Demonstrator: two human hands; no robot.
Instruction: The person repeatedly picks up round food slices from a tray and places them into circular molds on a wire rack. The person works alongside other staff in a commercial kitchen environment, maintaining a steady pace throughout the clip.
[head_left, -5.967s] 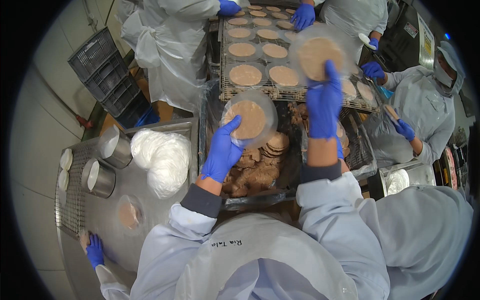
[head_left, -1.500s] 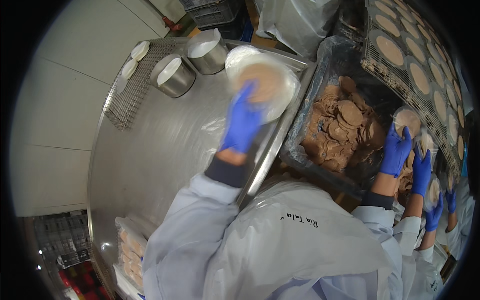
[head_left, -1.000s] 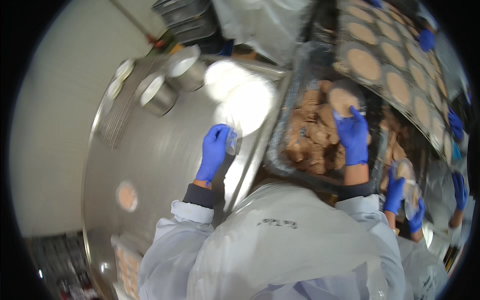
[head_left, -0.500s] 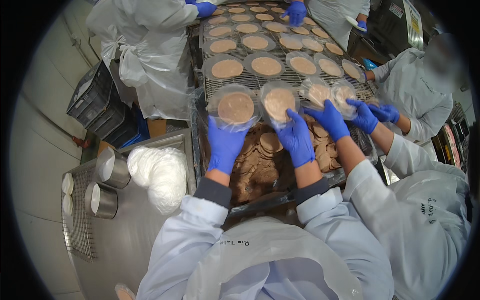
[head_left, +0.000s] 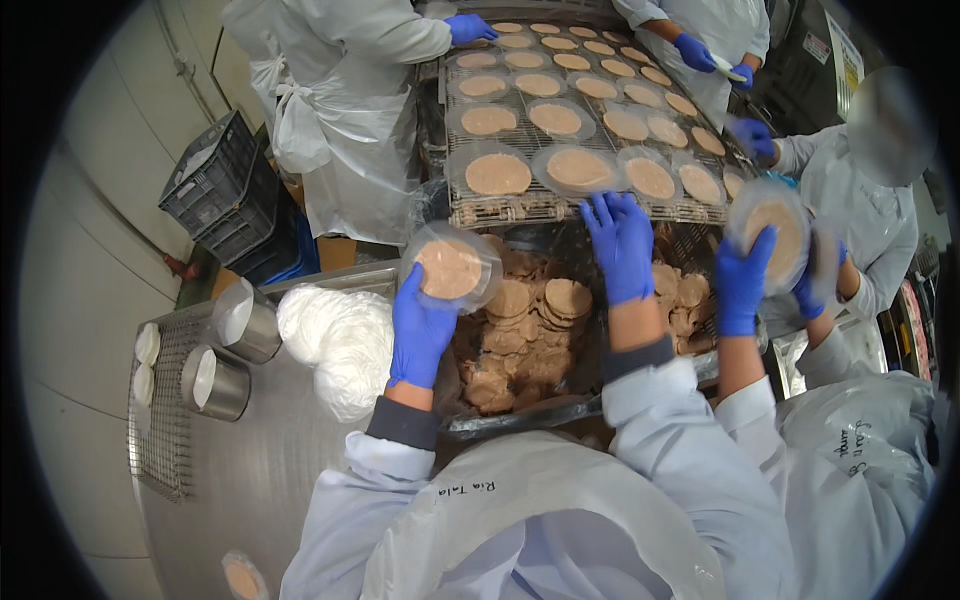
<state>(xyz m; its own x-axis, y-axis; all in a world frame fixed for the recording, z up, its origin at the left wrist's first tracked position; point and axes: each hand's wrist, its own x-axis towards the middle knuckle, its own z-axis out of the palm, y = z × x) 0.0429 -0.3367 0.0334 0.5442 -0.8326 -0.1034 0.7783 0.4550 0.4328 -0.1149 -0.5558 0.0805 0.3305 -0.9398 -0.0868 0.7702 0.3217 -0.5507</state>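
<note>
In my left hand (head_left: 420, 335) is a flat round patty (head_left: 451, 268) on a clear round film sheet, gripped by its lower left edge. Whether more than one patty is stacked there, I cannot tell. My right hand (head_left: 620, 248) reaches up to the front edge of the wire conveyor (head_left: 470, 215), fingers stretched out and nothing visible in them. Its fingertips are at the film of a front-row patty (head_left: 580, 170); contact is unclear. Both hands wear blue gloves. Below them a lined bin (head_left: 520, 415) holds heaped brownish patties (head_left: 525, 345).
Co-workers' gloved hands (head_left: 745, 280) hold patties on film at my right. Another person (head_left: 335, 110) stands at the conveyor's left. A steel table (head_left: 270, 480) on my left bears a white plastic bundle (head_left: 340, 345), metal cylinders (head_left: 215, 383) and a wire rack (head_left: 165, 430).
My left hand has moved left and down with its patty. My right hand no longer shows a patty in it and now reaches to the conveyor's edge. The view has shifted a little.
</note>
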